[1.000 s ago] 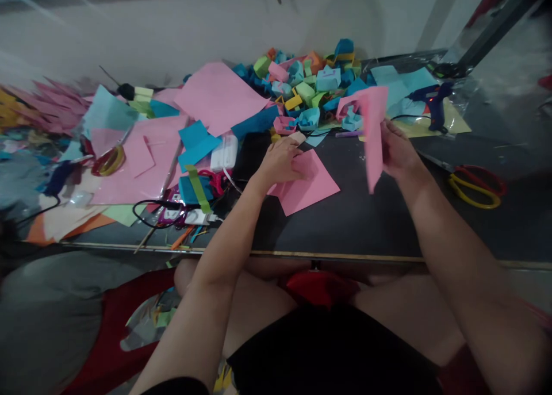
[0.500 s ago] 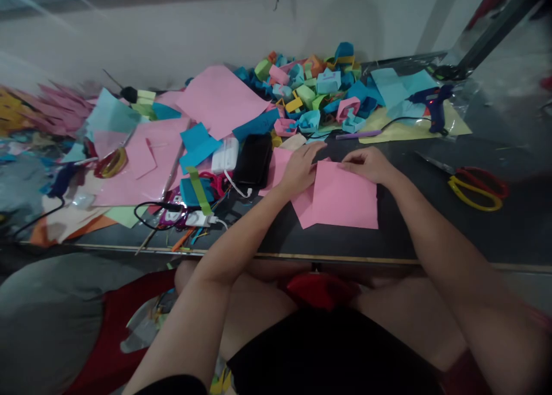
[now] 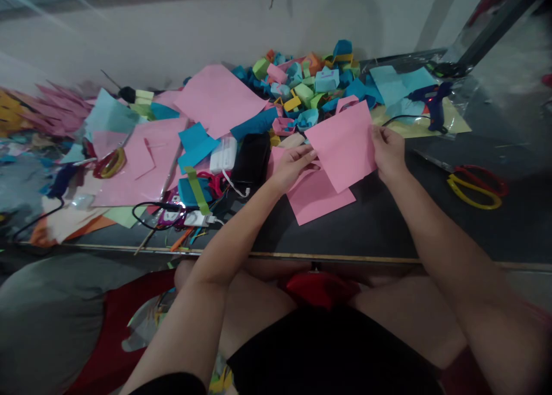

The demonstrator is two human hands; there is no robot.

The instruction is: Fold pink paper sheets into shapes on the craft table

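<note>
A square pink sheet of paper (image 3: 342, 145) is raised and tilted above the dark table. At its right edge, my right hand (image 3: 388, 150) is closed, pinching the sheet between thumb and fingers. My left hand (image 3: 295, 166) meets the left edge, its fingertips closed lightly about the paper; the contact is partly hidden. Another pink sheet (image 3: 317, 202) lies flat on the table underneath, partly covered by the raised one. More pink paper (image 3: 275, 160) shows behind my left hand.
Scissors (image 3: 476, 185) lie on the right, below a blue glue gun (image 3: 435, 104). Folded colored paper pieces (image 3: 302, 84) are heaped along the wall. A black phone-like object (image 3: 250, 158), a white power bank (image 3: 223, 154) and a cable-strewn power strip (image 3: 172, 214) sit to the left.
My right hand has lifted the top pink sheet off the one beneath and turned it, moving up and right. My left hand has shifted slightly and now touches the raised sheet's left edge.
</note>
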